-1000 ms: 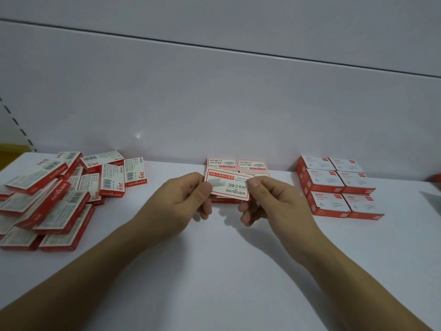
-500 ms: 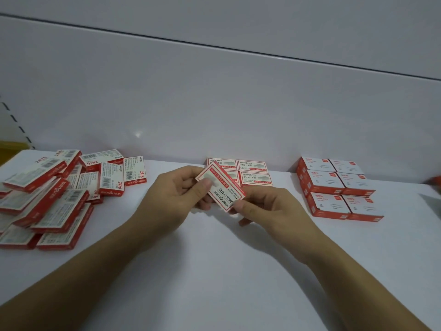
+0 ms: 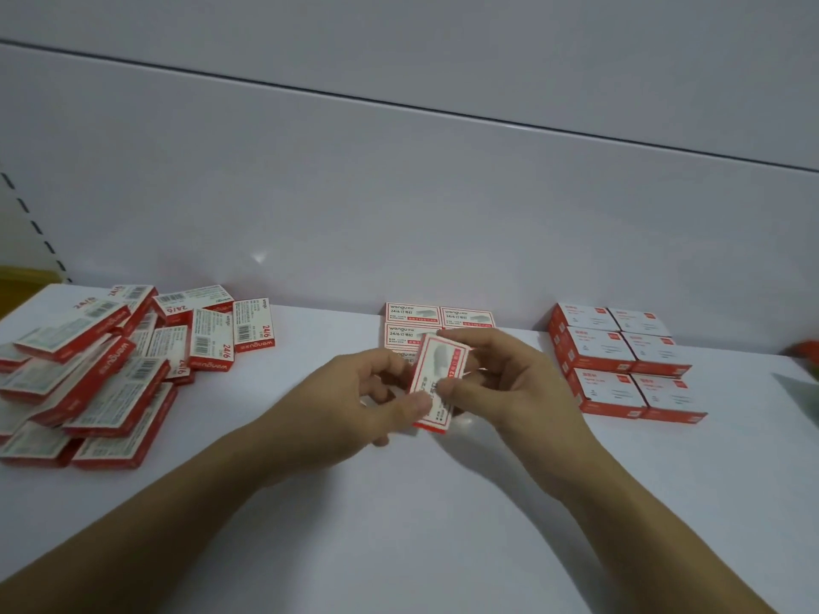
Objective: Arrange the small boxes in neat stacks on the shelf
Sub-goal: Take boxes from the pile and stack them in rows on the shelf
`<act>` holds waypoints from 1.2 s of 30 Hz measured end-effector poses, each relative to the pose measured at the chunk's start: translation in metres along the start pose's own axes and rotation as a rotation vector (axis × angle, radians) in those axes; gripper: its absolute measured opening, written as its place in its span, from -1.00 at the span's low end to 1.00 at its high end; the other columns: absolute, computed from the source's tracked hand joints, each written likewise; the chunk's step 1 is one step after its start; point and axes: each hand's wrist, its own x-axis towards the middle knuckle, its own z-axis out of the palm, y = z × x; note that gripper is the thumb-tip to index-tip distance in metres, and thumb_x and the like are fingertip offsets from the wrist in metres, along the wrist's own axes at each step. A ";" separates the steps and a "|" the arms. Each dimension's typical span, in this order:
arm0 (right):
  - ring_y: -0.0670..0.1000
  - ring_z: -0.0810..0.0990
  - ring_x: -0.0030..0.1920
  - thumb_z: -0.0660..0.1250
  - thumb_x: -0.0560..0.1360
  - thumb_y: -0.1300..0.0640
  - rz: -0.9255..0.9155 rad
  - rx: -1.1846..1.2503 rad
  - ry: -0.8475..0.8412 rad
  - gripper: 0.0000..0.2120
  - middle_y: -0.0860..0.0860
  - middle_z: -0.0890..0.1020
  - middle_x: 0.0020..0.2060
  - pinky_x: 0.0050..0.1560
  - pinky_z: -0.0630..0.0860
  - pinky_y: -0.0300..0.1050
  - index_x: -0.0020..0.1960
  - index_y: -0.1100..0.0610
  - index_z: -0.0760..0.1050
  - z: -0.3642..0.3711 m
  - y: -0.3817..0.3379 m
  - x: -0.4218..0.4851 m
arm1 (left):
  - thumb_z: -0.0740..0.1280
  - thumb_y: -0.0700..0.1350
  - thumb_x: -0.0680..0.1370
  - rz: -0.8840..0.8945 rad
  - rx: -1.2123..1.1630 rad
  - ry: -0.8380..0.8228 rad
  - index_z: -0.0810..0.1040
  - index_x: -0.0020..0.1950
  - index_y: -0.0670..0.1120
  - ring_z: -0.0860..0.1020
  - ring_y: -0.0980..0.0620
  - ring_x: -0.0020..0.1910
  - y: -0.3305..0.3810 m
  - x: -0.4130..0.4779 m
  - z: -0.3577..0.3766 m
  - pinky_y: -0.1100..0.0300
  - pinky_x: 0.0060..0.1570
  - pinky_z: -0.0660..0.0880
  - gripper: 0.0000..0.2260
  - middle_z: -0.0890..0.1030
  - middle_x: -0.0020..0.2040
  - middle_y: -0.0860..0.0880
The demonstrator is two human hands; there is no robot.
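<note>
You have one small box [image 3: 436,385] pinched between both hands, held over the white shelf [image 3: 399,525] just in front of the neat group of boxes [image 3: 425,323] at the back wall. Its long side runs away from you, while the printed tops in that group read crosswise, so my judgement is that you need a quarter turn before setting it down. Your left hand [image 3: 359,403] grasps the near end with the thumb on top; your right hand [image 3: 509,383] grips the far and right edges with curled fingers. Square it to its neighbours, lower it flat, and let go one hand at a time — a nudge could skew the rows already laid.

The loose pile [image 3: 102,370] at your left (many boxes leaning on each other) is cut off by the frame edge, so the count left is unclear. The stacked boxes on the right [image 3: 616,361] look finished. The held box is blurred — its print cannot be read — and your hands hide the front of the neat group, so the free slot is not visible.
</note>
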 end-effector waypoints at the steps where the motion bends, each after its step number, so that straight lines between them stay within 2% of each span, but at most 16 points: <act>1: 0.15 0.70 -0.12 0.38 0.42 0.45 0.008 0.037 0.037 -0.69 0.11 0.70 -0.06 -0.09 0.64 0.06 0.10 0.18 0.55 -0.001 -0.001 0.000 | 0.43 0.00 0.43 0.001 -0.005 -0.018 0.57 0.03 0.02 0.65 0.04 -0.20 -0.001 0.000 0.001 0.17 -0.22 0.60 -0.80 0.69 -0.15 0.04; 3: 0.16 0.71 -0.11 0.35 0.46 0.43 0.039 0.106 0.091 -0.78 0.10 0.70 -0.04 -0.10 0.65 0.07 0.08 0.26 0.49 -0.003 -0.002 0.000 | 0.41 -0.15 0.48 0.016 -0.078 0.006 0.57 0.05 -0.05 0.65 0.00 -0.23 0.000 0.001 0.003 0.14 -0.22 0.61 -0.85 0.70 -0.15 0.00; 6: 0.16 0.71 -0.11 0.33 0.49 0.38 0.073 0.109 0.136 -0.82 0.12 0.70 -0.08 -0.09 0.64 0.06 0.06 0.27 0.43 -0.007 -0.003 0.000 | 0.35 -0.20 0.52 0.028 -0.181 0.111 0.58 0.08 -0.11 0.66 -0.07 -0.25 0.002 0.003 0.001 0.05 -0.14 0.63 -0.86 0.70 -0.14 -0.08; 10: 0.16 0.70 -0.23 0.39 0.47 0.32 0.031 -0.049 0.087 -0.65 0.11 0.68 -0.09 -0.10 0.64 0.04 0.21 0.06 0.51 -0.006 -0.004 0.000 | 0.35 -0.06 0.41 0.057 -0.274 0.177 0.58 0.09 -0.12 0.61 -0.06 -0.29 -0.001 0.005 -0.007 -0.10 -0.03 0.59 -0.71 0.70 -0.09 -0.12; 14: 0.12 0.69 -0.25 0.40 0.47 0.29 0.021 -0.144 0.053 -0.64 0.04 0.69 -0.01 -0.12 0.64 -0.03 0.20 0.00 0.57 -0.004 0.000 0.000 | 0.33 -0.03 0.39 0.066 -0.281 0.159 0.57 0.09 -0.11 0.60 -0.07 -0.29 -0.002 0.004 -0.010 -0.09 -0.04 0.57 -0.69 0.70 -0.07 -0.13; 17: 0.10 0.70 -0.27 0.41 0.47 0.28 0.036 -0.156 0.095 -0.63 -0.01 0.70 -0.05 -0.13 0.64 -0.06 0.24 0.01 0.55 -0.004 0.000 0.000 | 0.34 -0.02 0.41 0.109 -0.241 0.193 0.55 0.14 -0.02 0.63 -0.07 -0.24 -0.003 0.003 -0.008 0.00 -0.09 0.63 -0.69 0.69 -0.10 -0.12; 19: 0.09 0.70 -0.28 0.41 0.47 0.27 0.055 -0.157 0.132 -0.62 -0.02 0.71 -0.06 -0.14 0.65 -0.07 0.26 0.03 0.54 -0.003 -0.001 0.000 | 0.40 -0.04 0.40 0.149 -0.166 0.190 0.53 0.16 0.09 0.65 -0.03 -0.16 -0.002 0.002 -0.005 0.12 -0.11 0.62 -0.67 0.69 -0.09 -0.04; 21: 0.07 0.70 -0.28 0.43 0.46 0.25 0.066 -0.187 0.145 -0.60 -0.03 0.69 -0.01 -0.15 0.65 -0.08 0.26 0.02 0.53 -0.002 -0.002 -0.001 | 0.47 -0.13 0.40 0.182 -0.073 0.205 0.53 0.16 0.11 0.64 0.01 -0.10 -0.004 0.002 -0.003 0.20 -0.10 0.60 -0.63 0.68 -0.09 0.02; 23: 0.00 0.69 -0.23 0.49 0.41 0.22 -0.003 -0.313 0.130 -0.57 -0.12 0.64 0.08 -0.13 0.64 -0.13 0.24 -0.03 0.54 -0.002 -0.002 -0.002 | 0.48 -0.21 0.41 0.192 -0.052 0.250 0.54 0.18 0.05 0.65 0.05 -0.10 -0.006 0.003 -0.001 0.26 -0.11 0.57 -0.62 0.69 -0.12 0.05; 25: -0.11 0.66 -0.14 0.53 0.36 0.19 -0.119 -0.511 0.105 -0.57 -0.21 0.57 0.12 -0.09 0.60 -0.25 0.19 -0.06 0.56 -0.002 -0.001 -0.004 | 0.48 -0.18 0.41 0.189 -0.041 0.273 0.54 0.19 0.04 0.65 0.06 -0.12 -0.008 0.005 -0.001 0.29 -0.12 0.56 -0.62 0.69 -0.13 0.08; 29: -0.17 0.55 0.02 0.50 0.41 0.07 -0.234 -0.825 0.133 -0.60 -0.20 0.54 0.17 0.04 0.53 -0.32 0.22 -0.09 0.55 -0.002 0.003 -0.005 | 0.45 -0.09 0.42 0.219 0.062 0.243 0.52 0.25 0.08 0.63 0.08 -0.08 -0.010 0.006 -0.001 0.25 -0.08 0.58 -0.59 0.68 -0.09 0.14; 31: -0.18 0.47 0.13 0.48 0.41 -0.01 -0.267 -0.958 0.120 -0.60 -0.19 0.55 0.20 0.13 0.42 -0.34 0.24 -0.09 0.54 -0.003 0.005 -0.004 | 0.45 -0.11 0.44 0.233 0.109 0.246 0.49 0.28 0.11 0.61 0.13 -0.09 -0.011 0.006 0.000 0.33 -0.12 0.56 -0.57 0.66 -0.08 0.15; 33: -0.20 0.41 0.11 0.47 0.42 -0.01 -0.274 -1.008 0.104 -0.62 -0.19 0.56 0.19 0.10 0.28 -0.43 0.23 -0.08 0.55 -0.005 0.005 -0.003 | 0.44 -0.09 0.44 0.260 0.167 0.252 0.43 0.27 0.18 0.57 0.18 -0.08 -0.012 0.006 0.000 0.41 -0.17 0.50 -0.56 0.63 -0.06 0.18; 36: -0.19 0.41 0.06 0.47 0.42 0.05 -0.257 -1.022 0.139 -0.67 -0.17 0.59 0.13 0.04 0.28 -0.41 0.18 -0.05 0.58 -0.012 0.002 -0.001 | 0.43 0.00 0.45 0.312 0.391 0.283 0.40 0.35 0.17 0.49 0.18 -0.05 -0.020 0.008 -0.003 0.46 -0.20 0.41 -0.51 0.54 -0.08 0.24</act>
